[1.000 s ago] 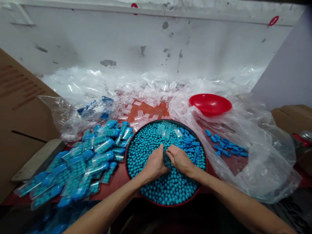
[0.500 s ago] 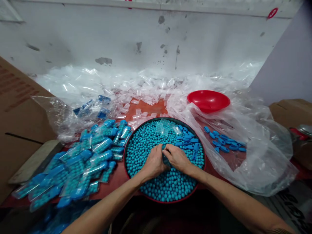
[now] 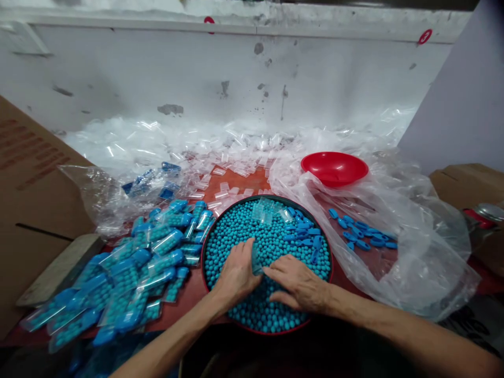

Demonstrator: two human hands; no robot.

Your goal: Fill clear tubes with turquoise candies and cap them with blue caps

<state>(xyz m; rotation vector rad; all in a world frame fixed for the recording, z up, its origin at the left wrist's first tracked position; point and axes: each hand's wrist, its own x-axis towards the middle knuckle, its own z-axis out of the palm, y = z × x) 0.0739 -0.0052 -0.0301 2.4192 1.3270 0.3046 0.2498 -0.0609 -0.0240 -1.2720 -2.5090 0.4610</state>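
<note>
My left hand [image 3: 238, 270] is wrapped round a small clear plastic container [image 3: 256, 261], tilted over the blue beads [image 3: 232, 231]. Its contents are mostly hidden by my fingers. Just to the right, my right hand [image 3: 297, 283] hovers low over the beads with thumb and fingers apart, its fingertips close to the container's side. The beads fill a round basin [image 3: 203, 273] with a dark and red rim. Small blue scoop-like pieces [image 3: 302, 231] and a few clear plastic pieces [image 3: 263, 212] lie on top of them.
Left of the basin is a heap of bead-filled clear containers with blue caps [image 3: 161, 252]. To the right lie loose blue pieces [image 3: 362, 233], a plastic bag [image 3: 425, 252] and a red bowl [image 3: 334, 169]. Clear plastic pieces [image 3: 220, 144] pile along the wall; a cardboard box [image 3: 43, 210] stands left.
My hands were together around the container; now my right hand has drawn away to the right and opened. My left hand keeps the container. The camera view has tilted up slightly.
</note>
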